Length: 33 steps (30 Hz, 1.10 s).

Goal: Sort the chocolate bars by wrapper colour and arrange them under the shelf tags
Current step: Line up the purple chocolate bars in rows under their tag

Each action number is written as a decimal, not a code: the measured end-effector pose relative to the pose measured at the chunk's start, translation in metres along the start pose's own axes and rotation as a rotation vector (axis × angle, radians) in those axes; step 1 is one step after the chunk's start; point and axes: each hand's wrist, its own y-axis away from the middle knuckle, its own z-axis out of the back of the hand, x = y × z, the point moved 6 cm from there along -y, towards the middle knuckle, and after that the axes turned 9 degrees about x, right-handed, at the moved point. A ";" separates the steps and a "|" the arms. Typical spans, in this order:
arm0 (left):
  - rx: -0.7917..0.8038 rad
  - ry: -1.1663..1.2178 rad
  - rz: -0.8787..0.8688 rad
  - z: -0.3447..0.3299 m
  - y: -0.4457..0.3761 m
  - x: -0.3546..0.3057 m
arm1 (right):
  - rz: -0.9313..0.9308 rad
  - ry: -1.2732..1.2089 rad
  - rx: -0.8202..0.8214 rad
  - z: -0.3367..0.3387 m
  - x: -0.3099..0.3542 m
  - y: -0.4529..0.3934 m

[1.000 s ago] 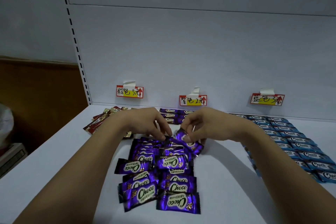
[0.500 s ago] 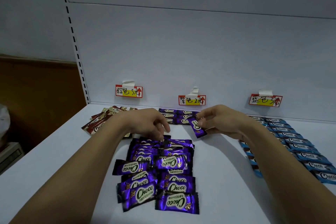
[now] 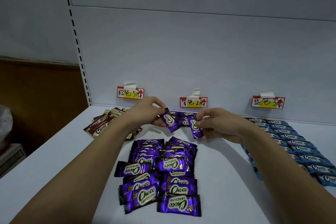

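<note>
My left hand [image 3: 145, 112] holds a purple Choco bar [image 3: 169, 120] just above the shelf, below the middle tag [image 3: 193, 102]. My right hand [image 3: 216, 123] grips a second purple bar [image 3: 195, 127] beside it. Behind both bars a short row of purple bars [image 3: 185, 116] lies against the back panel. A loose pile of purple bars [image 3: 160, 172] sits in front of my hands. Brown bars [image 3: 101, 125] lie under the left tag [image 3: 130, 92]. Blue bars [image 3: 291, 143] run in rows under the right tag [image 3: 268, 102].
The white shelf [image 3: 54, 160] ends at its left edge, with a brown wall and a plastic bag [image 3: 5, 123] beyond. A slotted upright [image 3: 78, 45] rises at the back left. The white back panel [image 3: 200, 51] stands right behind the tags.
My left hand has picked a purple bar off the pile and lifted it toward the back row. My right hand still holds its bar, shifted slightly forward.
</note>
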 end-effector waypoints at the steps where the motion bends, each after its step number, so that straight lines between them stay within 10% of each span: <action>1: -0.007 0.037 0.009 -0.002 -0.001 0.001 | -0.001 -0.018 0.011 -0.001 -0.001 0.000; 25: -0.017 0.173 -0.055 -0.004 -0.004 0.000 | 0.051 -0.179 -0.396 0.045 -0.008 0.008; 33: -0.035 0.176 -0.024 0.006 -0.004 0.007 | 0.007 0.198 -0.528 0.050 -0.020 -0.004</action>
